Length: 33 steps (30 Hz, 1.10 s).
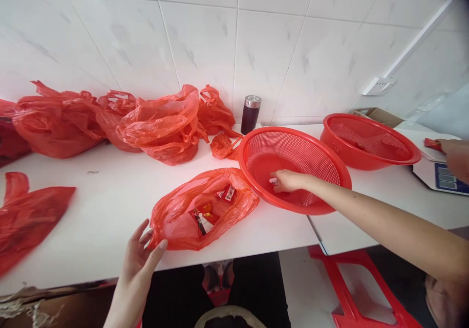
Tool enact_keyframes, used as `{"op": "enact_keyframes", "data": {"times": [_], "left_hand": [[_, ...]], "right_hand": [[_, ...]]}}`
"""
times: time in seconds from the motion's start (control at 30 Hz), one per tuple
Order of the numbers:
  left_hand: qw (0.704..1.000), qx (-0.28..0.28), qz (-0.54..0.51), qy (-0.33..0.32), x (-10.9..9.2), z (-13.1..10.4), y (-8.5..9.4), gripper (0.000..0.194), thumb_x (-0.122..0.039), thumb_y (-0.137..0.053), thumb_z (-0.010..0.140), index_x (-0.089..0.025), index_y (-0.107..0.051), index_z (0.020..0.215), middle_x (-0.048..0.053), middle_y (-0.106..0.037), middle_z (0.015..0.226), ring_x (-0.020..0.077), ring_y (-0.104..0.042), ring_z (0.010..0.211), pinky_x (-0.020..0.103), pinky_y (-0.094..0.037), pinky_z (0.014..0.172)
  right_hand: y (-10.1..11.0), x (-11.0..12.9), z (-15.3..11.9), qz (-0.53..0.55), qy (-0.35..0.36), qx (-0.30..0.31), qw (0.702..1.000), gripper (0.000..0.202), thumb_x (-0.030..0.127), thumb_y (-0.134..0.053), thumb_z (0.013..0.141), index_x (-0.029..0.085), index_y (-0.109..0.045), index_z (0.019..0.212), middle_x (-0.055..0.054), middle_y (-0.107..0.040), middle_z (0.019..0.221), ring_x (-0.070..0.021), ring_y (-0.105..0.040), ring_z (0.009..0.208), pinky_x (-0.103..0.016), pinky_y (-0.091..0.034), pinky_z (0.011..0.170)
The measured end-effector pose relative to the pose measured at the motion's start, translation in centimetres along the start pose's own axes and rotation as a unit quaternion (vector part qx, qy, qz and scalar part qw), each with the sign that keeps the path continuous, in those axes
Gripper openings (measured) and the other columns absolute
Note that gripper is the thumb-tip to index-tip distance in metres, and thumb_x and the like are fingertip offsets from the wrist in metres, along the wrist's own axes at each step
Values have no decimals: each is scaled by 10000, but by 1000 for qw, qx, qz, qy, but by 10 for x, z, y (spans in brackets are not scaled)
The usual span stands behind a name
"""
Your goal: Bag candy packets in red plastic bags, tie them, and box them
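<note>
My left hand is at the near left end of a red plastic bag, with thumb and fingers around its rim. The bag lies with its mouth spread. Inside it are a red and yellow packet and a small red and white packet. My right hand reaches from the right into a red perforated basket. Its fingers close on a small pink and white piece, mostly hidden by the hand. The basket's rim touches the bag's right end.
Several red plastic bags line the wall. A dark flask stands behind the basket. A second red basket is at right, near a scale. Another person's hand holds a red packet there. A red stool stands below.
</note>
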State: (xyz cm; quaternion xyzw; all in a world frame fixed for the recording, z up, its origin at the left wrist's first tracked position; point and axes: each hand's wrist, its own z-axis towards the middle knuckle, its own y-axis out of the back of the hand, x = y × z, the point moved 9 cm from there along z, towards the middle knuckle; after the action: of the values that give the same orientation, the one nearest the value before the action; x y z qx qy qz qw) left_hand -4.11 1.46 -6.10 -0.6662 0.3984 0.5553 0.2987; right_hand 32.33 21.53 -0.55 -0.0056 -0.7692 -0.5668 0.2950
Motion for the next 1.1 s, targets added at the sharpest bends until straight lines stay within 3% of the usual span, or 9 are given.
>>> {"op": "enact_keyframes", "data": {"times": [0.13, 0.23, 0.37, 0.53, 0.67, 0.77, 0.83, 0.97, 1.1], "left_hand": [[999, 19, -31, -3, 0, 1, 0, 574, -433, -762, 690, -280, -540, 1196, 29, -639, 1086, 189, -619, 993, 305, -501, 876], [996, 64, -61, 6, -2, 2, -10, 349, -410, -739, 731, -233, -590, 992, 10, -654, 995, 169, -626, 906, 283, -531, 794], [990, 100, -97, 2, -18, 2, -27, 275, -401, -699, 778, -219, -626, 970, 19, -662, 988, 167, -630, 871, 275, -546, 733], [985, 82, -150, -38, -46, 6, -22, 216, -380, -696, 776, -228, -666, 927, -2, -653, 976, 148, -615, 844, 237, -543, 663], [980, 15, -192, -52, -53, 19, 11, 184, -347, -741, 720, -216, -676, 830, -25, -651, 858, 115, -595, 739, 200, -523, 597], [974, -26, -216, -62, -63, 31, 33, 158, -298, -761, 681, -193, -667, 752, -31, -651, 775, 101, -573, 680, 181, -493, 557], [969, -51, -227, -87, -82, 36, 43, 125, -259, -742, 679, -177, -659, 725, -31, -640, 742, 95, -554, 656, 180, -469, 538], [935, -109, -277, -192, -139, 37, 58, 86, -171, -644, 710, -160, -584, 648, -35, -574, 686, 90, -516, 641, 205, -457, 588], [932, -93, -269, -224, -181, 35, 54, 115, -125, -608, 739, -146, -567, 633, -21, -540, 686, 88, -506, 670, 206, -414, 604]], "right_hand": [[29, 19, 4, 65, -75, 62, 993, 208, 259, -623, 755, 217, -445, 657, 7, -558, 584, -121, -552, 492, -234, -402, 430], [40, 96, 6, 174, 24, 84, 981, 138, 303, -558, 820, 214, -478, 750, -25, -623, 754, -148, -623, 663, -245, -477, 524], [-12, 189, 11, 90, 129, 146, 977, 157, 355, -578, 817, 211, -516, 816, -35, -654, 838, -177, -633, 710, -268, -477, 546], [-52, 212, 31, -58, 125, 80, 987, 325, 507, -645, 775, 231, -579, 934, -89, -607, 1093, -301, -590, 1040, -368, -497, 745], [-49, 199, 16, -114, 153, 158, 969, 313, 517, -744, 665, 243, -656, 786, -35, -648, 860, -270, -620, 910, -371, -482, 725], [-35, 187, -4, -145, 146, 208, 956, 319, 532, -778, 599, 236, -669, 651, -12, -625, 652, -237, -609, 779, -323, -451, 635], [-17, 190, -13, -169, 174, 188, 952, 272, 471, -730, 681, 231, -644, 588, -10, -604, 584, -219, -591, 758, -309, -436, 642], [49, 208, -19, -139, 246, 10, 959, 167, 240, -532, 820, 243, -672, 728, -2, -667, 760, -199, -595, 849, -322, -437, 782], [102, 212, -25, -122, 282, -129, 943, 288, 141, -439, 803, 251, -687, 900, 9, -674, 972, -191, -605, 930, -327, -432, 839]]}}
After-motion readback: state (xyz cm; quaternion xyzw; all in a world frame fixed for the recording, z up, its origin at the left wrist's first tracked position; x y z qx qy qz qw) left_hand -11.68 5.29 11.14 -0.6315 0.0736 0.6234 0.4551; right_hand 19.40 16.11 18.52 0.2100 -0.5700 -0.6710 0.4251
